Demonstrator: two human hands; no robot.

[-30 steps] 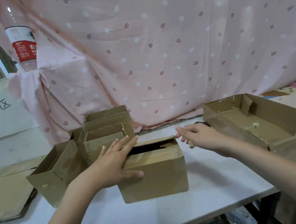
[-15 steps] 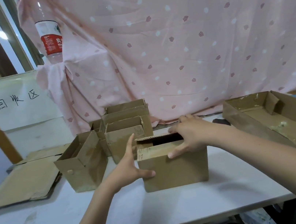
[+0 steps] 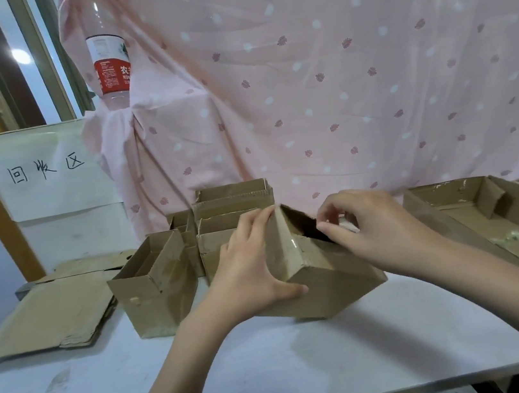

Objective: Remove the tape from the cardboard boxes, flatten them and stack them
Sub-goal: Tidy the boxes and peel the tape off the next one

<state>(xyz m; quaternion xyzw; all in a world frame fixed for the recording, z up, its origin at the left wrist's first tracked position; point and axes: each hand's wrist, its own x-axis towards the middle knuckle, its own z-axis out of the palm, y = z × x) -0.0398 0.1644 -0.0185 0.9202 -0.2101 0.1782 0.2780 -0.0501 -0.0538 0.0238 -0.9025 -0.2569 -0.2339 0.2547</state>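
On the white table [image 3: 278, 378] a cardboard box [image 3: 329, 287] sits tilted on one corner; the left hand [image 3: 249, 272] cups its near end, fingers spread, while the right hand [image 3: 367, 230] pinches its top edge.

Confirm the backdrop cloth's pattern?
Pink cloth with white dots and small dark-red leaf-like motifs; head view shows it.

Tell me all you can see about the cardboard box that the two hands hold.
The brown corrugated cardboard box is tilted, one lower edge on the white table. Its top gapes dark; shiny clear tape crosses its upper face. The left hand grips its near corner; the right hand pinches at the opening.
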